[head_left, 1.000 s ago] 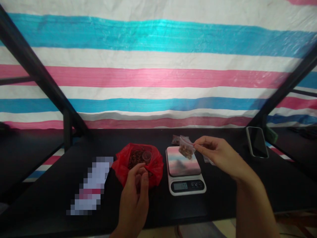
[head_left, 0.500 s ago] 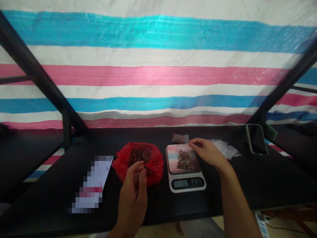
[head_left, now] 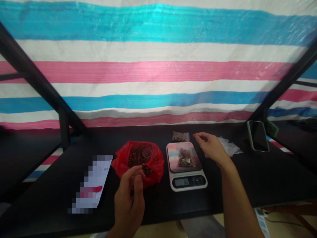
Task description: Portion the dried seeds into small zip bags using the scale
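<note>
A white kitchen scale (head_left: 187, 182) stands mid-table with a small clear bag of brown dried pieces (head_left: 186, 157) lying on its metal plate. Its display appears to read 0.0. Just beyond the plate's right corner hovers my right hand (head_left: 209, 145), fingers bent and loosely apart, with nothing visible in it. My left hand (head_left: 130, 195) is at the near edge of a red plastic bag (head_left: 121, 163), half curled, thumb apart from the fingers, and appears to hold nothing. Inside the red bag are loose brown pieces (head_left: 135, 156) and a small clear cup (head_left: 147, 153).
Behind the scale lies another filled clear bag (head_left: 179, 136). Clear plastic bags (head_left: 230, 147) lie partly behind my right hand. A phone (head_left: 258, 136) leans at the right; a blurred lit screen (head_left: 99, 181) lies left. Striped sheeting (head_left: 158, 72) hangs behind the black table (head_left: 170, 208).
My right hand has moved from the scale plate's corner to the right, off the plate. My left hand has drawn slightly back toward me. The camera view has tilted down a little.
</note>
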Available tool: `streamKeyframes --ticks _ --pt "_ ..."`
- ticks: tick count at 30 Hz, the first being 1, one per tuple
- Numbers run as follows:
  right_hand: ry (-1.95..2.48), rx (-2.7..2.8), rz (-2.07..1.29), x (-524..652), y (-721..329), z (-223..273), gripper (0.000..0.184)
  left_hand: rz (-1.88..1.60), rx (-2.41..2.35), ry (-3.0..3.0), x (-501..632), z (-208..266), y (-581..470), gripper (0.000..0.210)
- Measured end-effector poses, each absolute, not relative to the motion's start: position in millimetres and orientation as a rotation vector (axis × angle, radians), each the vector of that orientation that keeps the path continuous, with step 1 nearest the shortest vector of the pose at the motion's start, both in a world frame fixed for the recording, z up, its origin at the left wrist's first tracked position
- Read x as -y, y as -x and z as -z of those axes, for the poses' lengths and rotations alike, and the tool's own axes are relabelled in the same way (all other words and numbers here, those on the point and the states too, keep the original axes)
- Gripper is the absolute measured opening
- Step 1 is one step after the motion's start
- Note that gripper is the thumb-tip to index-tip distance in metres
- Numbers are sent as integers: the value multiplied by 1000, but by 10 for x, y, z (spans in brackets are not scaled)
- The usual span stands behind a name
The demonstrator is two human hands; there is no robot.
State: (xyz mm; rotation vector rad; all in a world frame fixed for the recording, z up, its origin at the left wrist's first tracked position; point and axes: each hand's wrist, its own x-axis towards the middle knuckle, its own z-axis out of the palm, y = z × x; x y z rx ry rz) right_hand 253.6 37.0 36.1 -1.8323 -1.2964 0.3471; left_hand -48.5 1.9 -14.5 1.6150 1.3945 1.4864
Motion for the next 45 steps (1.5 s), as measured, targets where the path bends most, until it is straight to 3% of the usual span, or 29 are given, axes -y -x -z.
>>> streamKeyframes --ticks 11,22,28,33,37,39,45 --pt "1856 1381 -441 -339 -2457 -420 31 -1529 -1404 -1650 -70 255 604 38" --pt "1853 1489 -515 -395 -2458 -352 17 -1565 -1376 -1653 -74 263 648 39" --pt "1508 1611 -738 -325 -2190 -615 24 -1634 -1155 -1765 -64 250 615 29" --pt "1283 1682 -828 -353 -1736 -836 14 -1480 -1180 -1620 -95 -60 313 45" --pt "1195 1637 -816 -379 -1566 -886 11 -1432 -1074 -1326 -341 -351 64 31" --pt "1186 1580 -765 -378 -1574 -885 13 -1464 -1034 -1254 -497 -438 10 38" --pt "1236 1516 -637 -412 -1681 -823 13 -1119 -694 -1140 -727 -417 21 43"
